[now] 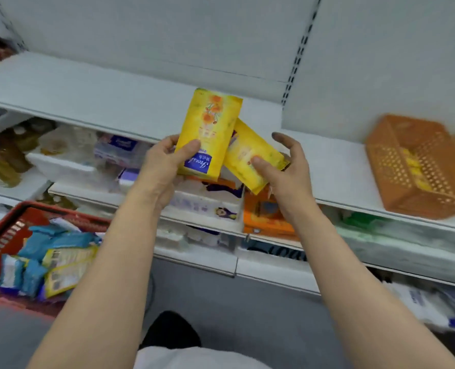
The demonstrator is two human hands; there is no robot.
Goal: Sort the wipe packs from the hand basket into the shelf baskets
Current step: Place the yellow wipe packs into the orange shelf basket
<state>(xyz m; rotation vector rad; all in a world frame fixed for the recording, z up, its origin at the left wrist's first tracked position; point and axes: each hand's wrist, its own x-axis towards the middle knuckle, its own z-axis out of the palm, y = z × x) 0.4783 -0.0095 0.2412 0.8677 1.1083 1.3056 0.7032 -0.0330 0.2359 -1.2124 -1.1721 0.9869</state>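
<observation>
Both hands (165, 166) (287, 166) grip yellow wipe packs (207, 129).

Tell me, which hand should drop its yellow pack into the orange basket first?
Probably the right hand. It holds its yellow pack on the side nearer the orange basket, which sits on the shelf to the right. The left hand, holding the other yellow pack, would have to cross over.
</observation>
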